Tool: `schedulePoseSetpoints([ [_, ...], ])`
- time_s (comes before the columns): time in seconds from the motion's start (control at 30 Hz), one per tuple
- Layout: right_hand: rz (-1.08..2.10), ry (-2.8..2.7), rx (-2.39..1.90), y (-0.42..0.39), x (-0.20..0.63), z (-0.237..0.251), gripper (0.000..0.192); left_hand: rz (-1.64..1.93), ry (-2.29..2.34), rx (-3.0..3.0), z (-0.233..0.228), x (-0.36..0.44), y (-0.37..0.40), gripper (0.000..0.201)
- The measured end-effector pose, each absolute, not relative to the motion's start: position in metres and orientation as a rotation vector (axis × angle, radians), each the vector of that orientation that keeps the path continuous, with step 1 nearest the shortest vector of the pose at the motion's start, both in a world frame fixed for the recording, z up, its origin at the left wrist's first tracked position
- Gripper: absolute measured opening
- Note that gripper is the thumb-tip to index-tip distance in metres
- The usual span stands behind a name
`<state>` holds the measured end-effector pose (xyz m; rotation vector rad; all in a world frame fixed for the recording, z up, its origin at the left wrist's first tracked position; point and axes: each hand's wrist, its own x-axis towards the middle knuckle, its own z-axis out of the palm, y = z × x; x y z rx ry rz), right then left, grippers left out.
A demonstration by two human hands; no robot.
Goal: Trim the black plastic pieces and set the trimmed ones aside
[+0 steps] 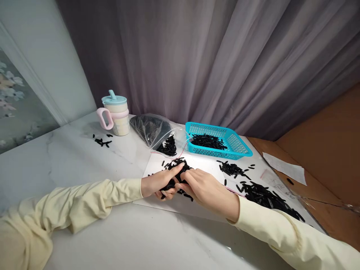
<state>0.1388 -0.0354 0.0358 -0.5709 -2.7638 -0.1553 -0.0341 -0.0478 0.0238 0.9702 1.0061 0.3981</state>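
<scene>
Small black elongated pieces (177, 162) lie heaped on a white sheet (157, 204) in the middle of the table. Over this heap, my left hand (161, 182) is curled around a small bunch of the same pieces, its thumb pointing up and right. My right hand (201, 187) meets it from the right, fingers bent and pinched together at the left hand's fingertips. Whatever sits between the right fingertips is hidden by the hand itself.
Behind the sheet are a clear zip bag (153, 129) of black pieces and a blue plastic basket (233, 144) partly filled with them. More piles (267, 198) lie to the right. A lidded cup (120, 120) with a pink handle stands back left. Grey curtains (168, 56) hang behind.
</scene>
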Motion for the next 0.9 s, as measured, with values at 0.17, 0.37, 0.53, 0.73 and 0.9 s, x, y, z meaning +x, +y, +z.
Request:
schedulePoseSetpoints([
  [0.17,-0.443,-2.877,-0.377,-0.026,0.124,0.030,0.027,0.378,0.964,0.878,0.024,-0.032,-0.051,0.067],
  [0.37,-0.434,-2.956,-0.110,-0.017,0.119,0.033,0.017,0.307,0.970,0.958,0.020,-0.034,-0.051,0.072],
  [0.53,-0.361,-2.877,-0.035,-0.015,0.122,0.034,0.022,0.261,0.838,0.949,0.018,-0.037,-0.050,0.073],
  [0.73,-0.382,-2.892,-0.136,-0.020,0.126,0.029,0.027,0.202,0.776,0.979,0.013,-0.038,-0.049,0.076],
  [0.9,-0.575,-2.974,-0.327,-0.028,0.121,0.037,0.015,0.192,0.757,0.930,0.011,-0.039,-0.046,0.077],
])
